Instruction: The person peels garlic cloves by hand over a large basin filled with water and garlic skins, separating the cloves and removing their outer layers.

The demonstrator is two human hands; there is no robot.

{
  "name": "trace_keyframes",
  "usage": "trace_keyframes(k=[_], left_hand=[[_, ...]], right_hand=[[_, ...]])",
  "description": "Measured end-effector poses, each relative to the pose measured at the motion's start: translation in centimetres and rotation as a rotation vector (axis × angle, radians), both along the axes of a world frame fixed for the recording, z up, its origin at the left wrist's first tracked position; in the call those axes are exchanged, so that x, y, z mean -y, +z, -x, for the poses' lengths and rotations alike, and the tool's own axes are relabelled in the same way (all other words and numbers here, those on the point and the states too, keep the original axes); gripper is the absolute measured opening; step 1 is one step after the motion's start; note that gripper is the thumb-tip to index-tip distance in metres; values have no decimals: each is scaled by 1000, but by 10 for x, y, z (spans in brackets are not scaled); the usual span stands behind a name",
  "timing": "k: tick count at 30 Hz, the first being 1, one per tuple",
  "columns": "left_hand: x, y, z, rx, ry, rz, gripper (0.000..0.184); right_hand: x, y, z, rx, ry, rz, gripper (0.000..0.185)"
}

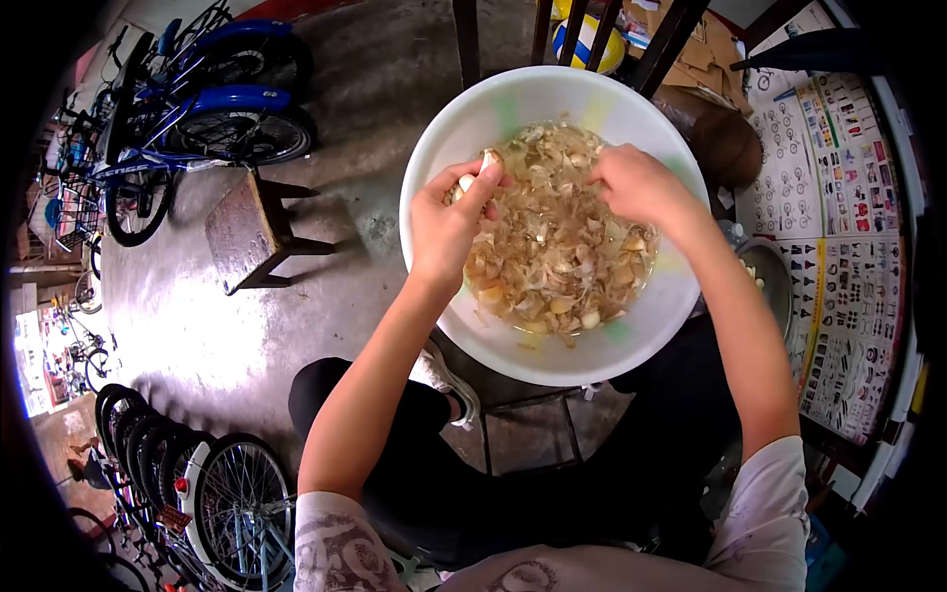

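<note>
A large white basin (449, 326) stands in front of me, holding water with a floating layer of garlic skins (562, 247) and some pale cloves among them. My left hand (456, 212) is over the basin's left side, its fingers closed on garlic cloves (467, 185); one clove sticks up between thumb and forefinger. On the right, my right hand (636, 185) is above the skins with its fingers curled together and pointing down to the left. Whatever its fingertips may hold is hidden.
A metal bowl (774, 286) with pale pieces sits right of the basin, partly behind my arm. A wooden stool (247, 227) stands to the left, with bicycles (217, 118) beyond. Dark chair slats (543, 30) and a ball (597, 47) are behind the basin. Tyres (148, 434) stand lower left.
</note>
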State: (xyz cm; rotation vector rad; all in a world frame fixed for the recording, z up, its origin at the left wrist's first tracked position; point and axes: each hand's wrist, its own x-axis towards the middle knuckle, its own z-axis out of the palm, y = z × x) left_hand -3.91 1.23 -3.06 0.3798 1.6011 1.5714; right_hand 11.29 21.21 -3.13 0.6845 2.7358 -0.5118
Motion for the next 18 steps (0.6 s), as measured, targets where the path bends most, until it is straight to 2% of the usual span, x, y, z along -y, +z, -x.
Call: trace_keyframes(k=[1,3,7,8,9,10,11,13,15,17,18], left_hand=[[-1,0,0,-14,-7,-6,31],[-2,-1,0,-22,-24,0,31],[-2,0,-6,-125,-46,48,31],[-2,-2,-7,-126,-47,58,31],[-2,-3,-7,-234,-76,120,30],[-3,-5,-7,-343,-107,179,29],[-3,-6,-8,-345,-106,183,29],[0,-11,-12,-633,-334,262,28],[4,-17,-18,-706,-348,184,25],[7,-12,-24,-859,-484,330,23],[8,-14,-26,-891,-512,323,21]], right_hand=[[3,6,3,0,-1,-1,19],[14,15,10,174,-214,-175,22],[15,6,13,280,-80,-137,19],[13,15,15,174,-115,-124,20],[12,27,19,68,-150,-113,22],[9,34,24,-24,-102,-146,23],[7,41,30,-115,-55,-182,24],[14,70,59,-226,-10,-210,22],[9,77,98,-279,96,-195,20],[11,74,152,-263,206,-124,18],[14,68,177,-329,250,-100,17]])
